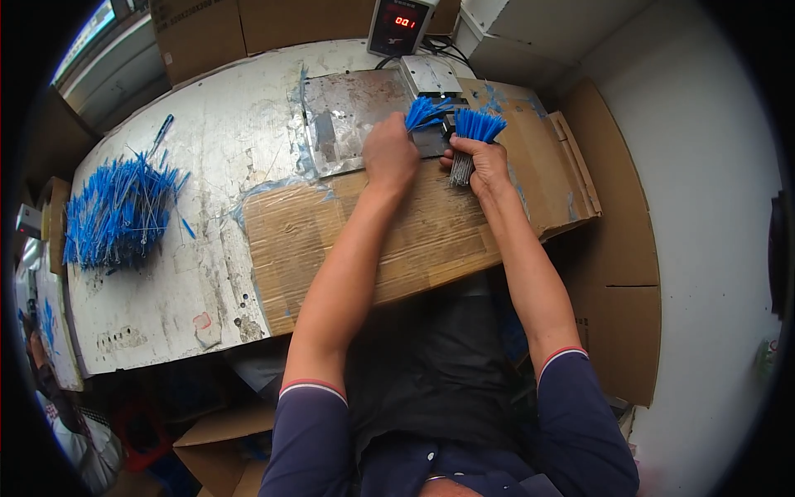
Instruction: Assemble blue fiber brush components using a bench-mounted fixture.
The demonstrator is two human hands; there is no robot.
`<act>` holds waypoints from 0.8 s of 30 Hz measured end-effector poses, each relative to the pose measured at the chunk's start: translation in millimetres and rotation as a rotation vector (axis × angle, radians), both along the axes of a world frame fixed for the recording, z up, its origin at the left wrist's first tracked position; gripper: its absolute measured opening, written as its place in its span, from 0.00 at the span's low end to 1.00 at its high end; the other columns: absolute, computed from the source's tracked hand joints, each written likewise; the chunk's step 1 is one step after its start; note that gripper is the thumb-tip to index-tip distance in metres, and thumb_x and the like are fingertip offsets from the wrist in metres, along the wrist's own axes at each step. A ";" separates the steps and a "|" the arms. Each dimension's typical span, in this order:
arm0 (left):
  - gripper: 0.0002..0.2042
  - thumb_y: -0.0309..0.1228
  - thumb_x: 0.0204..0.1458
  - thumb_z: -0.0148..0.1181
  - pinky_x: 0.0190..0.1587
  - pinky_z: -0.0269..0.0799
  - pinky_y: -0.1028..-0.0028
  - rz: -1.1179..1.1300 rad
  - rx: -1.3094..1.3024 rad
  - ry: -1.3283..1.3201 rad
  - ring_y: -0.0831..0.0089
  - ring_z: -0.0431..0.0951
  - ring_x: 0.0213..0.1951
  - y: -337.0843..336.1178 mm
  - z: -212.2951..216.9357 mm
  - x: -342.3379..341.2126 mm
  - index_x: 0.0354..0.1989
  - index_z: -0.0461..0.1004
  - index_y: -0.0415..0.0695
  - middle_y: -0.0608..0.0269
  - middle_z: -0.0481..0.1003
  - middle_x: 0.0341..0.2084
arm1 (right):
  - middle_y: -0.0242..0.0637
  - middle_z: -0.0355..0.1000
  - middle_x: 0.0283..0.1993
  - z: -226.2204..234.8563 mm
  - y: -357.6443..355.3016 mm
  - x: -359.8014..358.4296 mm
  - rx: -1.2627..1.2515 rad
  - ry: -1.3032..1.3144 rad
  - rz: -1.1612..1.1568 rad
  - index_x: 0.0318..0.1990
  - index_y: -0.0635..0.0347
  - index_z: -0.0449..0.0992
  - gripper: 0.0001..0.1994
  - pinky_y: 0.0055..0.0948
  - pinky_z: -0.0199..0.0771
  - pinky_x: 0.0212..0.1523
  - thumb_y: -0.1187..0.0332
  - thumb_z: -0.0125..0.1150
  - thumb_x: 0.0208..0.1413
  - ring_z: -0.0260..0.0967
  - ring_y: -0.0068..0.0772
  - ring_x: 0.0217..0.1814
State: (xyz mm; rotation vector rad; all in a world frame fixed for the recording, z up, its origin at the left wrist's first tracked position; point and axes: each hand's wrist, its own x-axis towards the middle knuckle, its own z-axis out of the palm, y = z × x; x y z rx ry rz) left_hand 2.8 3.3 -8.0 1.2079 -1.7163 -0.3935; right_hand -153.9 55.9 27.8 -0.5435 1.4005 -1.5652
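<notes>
My right hand (487, 166) is closed round a thick bunch of thin blue-tipped wire brushes (479, 126). Their blue ends point away from me, and bare wire stems stick out below the thumb. To its left, my left hand (391, 153) has its fingers curled on a smaller bunch of the same blue brushes (426, 113); its fingertips are hidden behind the hand. Both hands are at the near edge of a small machine with a pale metal block (432, 76), beside a worn metal plate (352, 108).
A big pile of blue wire brushes (124, 211) lies on the scuffed white table (190, 282) at left, with a pen (162, 132) behind it. Cardboard (356, 240) covers the near edge. A display box (402, 26) with red digits stands at the back. Another person (83, 431) is at lower left.
</notes>
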 end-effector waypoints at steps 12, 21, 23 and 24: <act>0.07 0.20 0.46 0.55 0.41 0.72 0.54 -0.021 -0.058 -0.044 0.49 0.77 0.36 -1.4 -1.8 -1.0 0.34 0.73 0.41 0.50 0.77 0.29 | 0.44 0.78 0.30 -5.2 7.1 -10.6 -0.008 -0.053 0.080 0.34 0.71 0.78 0.07 0.35 0.86 0.27 0.77 0.69 0.50 0.80 0.38 0.27; 0.05 0.22 0.48 0.53 0.39 0.72 0.54 -0.007 -0.106 -0.096 0.49 0.77 0.35 -4.1 -7.3 -3.1 0.33 0.73 0.40 0.48 0.77 0.28 | 0.40 0.77 0.29 -4.3 10.9 -9.9 0.032 -0.004 0.118 0.34 0.67 0.79 0.06 0.30 0.82 0.27 0.74 0.68 0.52 0.77 0.32 0.28; 0.06 0.23 0.51 0.55 0.37 0.72 0.52 0.020 -0.016 0.019 0.47 0.78 0.34 -4.0 -6.6 -2.1 0.37 0.73 0.40 0.47 0.77 0.28 | 0.39 0.77 0.29 -5.9 11.2 -14.2 0.039 -0.050 0.128 0.34 0.67 0.79 0.06 0.29 0.80 0.26 0.73 0.68 0.53 0.76 0.31 0.27; 0.06 0.23 0.51 0.55 0.37 0.72 0.52 0.021 -0.016 0.019 0.47 0.78 0.34 -4.2 -6.1 -1.4 0.37 0.73 0.40 0.47 0.77 0.28 | 0.40 0.78 0.28 -6.6 11.2 -16.4 0.025 -0.091 0.165 0.34 0.67 0.79 0.06 0.28 0.79 0.25 0.73 0.69 0.51 0.76 0.30 0.26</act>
